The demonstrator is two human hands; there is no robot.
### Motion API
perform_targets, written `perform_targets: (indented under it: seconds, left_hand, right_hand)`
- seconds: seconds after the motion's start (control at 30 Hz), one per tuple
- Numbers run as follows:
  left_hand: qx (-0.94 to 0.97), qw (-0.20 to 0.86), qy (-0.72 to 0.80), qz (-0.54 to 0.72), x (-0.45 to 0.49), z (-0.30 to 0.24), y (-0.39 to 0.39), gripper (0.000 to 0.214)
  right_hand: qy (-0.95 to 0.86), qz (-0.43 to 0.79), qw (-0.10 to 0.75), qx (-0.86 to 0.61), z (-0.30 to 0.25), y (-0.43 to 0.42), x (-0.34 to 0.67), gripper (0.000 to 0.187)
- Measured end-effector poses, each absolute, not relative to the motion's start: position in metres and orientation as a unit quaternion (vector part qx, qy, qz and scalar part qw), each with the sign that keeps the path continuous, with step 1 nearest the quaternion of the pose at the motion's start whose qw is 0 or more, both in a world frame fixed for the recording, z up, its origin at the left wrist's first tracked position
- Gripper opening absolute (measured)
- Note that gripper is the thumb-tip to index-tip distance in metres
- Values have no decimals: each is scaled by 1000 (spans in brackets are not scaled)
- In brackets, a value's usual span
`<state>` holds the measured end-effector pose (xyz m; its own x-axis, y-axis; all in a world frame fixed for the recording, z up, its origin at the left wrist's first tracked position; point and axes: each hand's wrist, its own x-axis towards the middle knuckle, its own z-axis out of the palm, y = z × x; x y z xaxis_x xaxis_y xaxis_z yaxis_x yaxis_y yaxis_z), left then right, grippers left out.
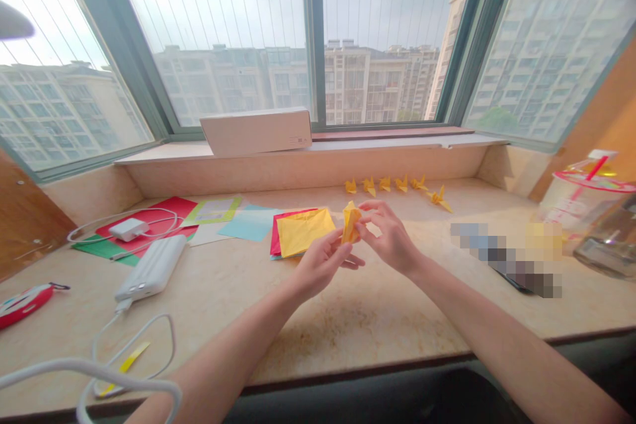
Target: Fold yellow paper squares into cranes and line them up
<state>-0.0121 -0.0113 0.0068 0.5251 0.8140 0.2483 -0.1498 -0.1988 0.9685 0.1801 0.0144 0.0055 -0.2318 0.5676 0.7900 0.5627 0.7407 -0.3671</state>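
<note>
A small folded piece of yellow origami paper (350,220) is held up above the counter between both hands. My left hand (325,258) pinches its lower part from the left, thumb toward me. From the right, my right hand (385,232) grips its edge between thumb and fingers. Behind the left hand lies a stack of square paper, with a yellow sheet (303,230) on top and a red sheet (275,238) showing beneath. Beyond the hands, several yellow folded paper cranes (385,184) stand in a row along the back of the counter.
To the left lie a white power bank (154,268), a charger (128,229), cables, and coloured sheets, including a light blue sheet (248,222). A red-handled object (27,305) sits far left. On the right are a blurred-out phone-like object (507,262) and a plastic cup (576,199). A white box (256,132) rests on the sill.
</note>
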Motion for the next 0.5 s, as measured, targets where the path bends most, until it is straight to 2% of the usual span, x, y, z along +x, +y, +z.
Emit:
perform_targets:
  seconds: [0.27, 0.5]
  left_hand:
    - [640, 561, 287, 440, -9, 4, -11, 44]
    - [621, 591, 271, 438, -11, 4, -9, 43]
  right_hand:
    - [-764, 26, 536, -358, 9, 13, 178, 14]
    - [-697, 140, 593, -379, 5, 14, 170, 18]
